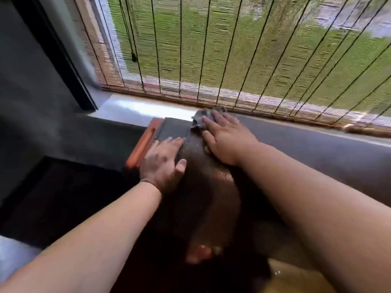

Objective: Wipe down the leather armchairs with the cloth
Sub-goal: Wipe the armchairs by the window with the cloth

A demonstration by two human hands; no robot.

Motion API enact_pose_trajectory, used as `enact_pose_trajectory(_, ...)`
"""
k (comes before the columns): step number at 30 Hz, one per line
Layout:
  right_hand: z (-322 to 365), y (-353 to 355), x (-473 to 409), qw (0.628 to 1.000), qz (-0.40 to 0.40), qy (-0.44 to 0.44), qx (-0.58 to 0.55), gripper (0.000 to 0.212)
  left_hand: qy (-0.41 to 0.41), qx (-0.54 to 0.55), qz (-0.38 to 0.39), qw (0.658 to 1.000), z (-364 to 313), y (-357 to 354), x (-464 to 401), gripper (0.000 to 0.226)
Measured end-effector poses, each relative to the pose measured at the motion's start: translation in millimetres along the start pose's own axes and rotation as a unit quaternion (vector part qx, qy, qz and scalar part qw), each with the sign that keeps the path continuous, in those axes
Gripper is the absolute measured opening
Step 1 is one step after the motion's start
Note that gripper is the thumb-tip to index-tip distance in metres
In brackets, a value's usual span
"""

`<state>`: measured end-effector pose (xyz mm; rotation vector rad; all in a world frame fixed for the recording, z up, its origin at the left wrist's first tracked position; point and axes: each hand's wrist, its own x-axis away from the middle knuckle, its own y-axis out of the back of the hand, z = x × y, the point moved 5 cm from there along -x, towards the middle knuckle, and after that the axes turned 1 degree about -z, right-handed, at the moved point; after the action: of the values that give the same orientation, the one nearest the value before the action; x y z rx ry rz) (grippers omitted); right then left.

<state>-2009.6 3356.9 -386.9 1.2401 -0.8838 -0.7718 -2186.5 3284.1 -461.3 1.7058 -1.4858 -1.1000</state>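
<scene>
Armchair wipe-down — top of the backrest being worked, centre of frame.

A grey cloth point(208, 118) is being pressed flat under the straight fingers of the right hand point(225, 138) at the upper edge of the leather armchair point(203, 187), just below the window sill point(137, 106). The chair is being steadied by the left hand point(164, 163), fingers spread and holding nothing. The dark leather below is showing a sheen — possibly already wiped; the remaining surfaces and other chairs are being left unjudged, out of view.
</scene>
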Motion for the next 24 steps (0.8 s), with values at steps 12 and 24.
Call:
enact_pose_trajectory(12,4.5,-10.6,24.7,0.999,-0.007,0.025,0.019,0.065,-0.021,0.007,-0.024,0.999,-3.2,2.3,1.6,0.078)
enact_pose_trajectory(24,20.9,-12.3,58.2,0.994,-0.035,0.075,0.067,0.064,-0.052,-0.001,-0.049,0.997,0.2,-1.4,1.0,0.074)
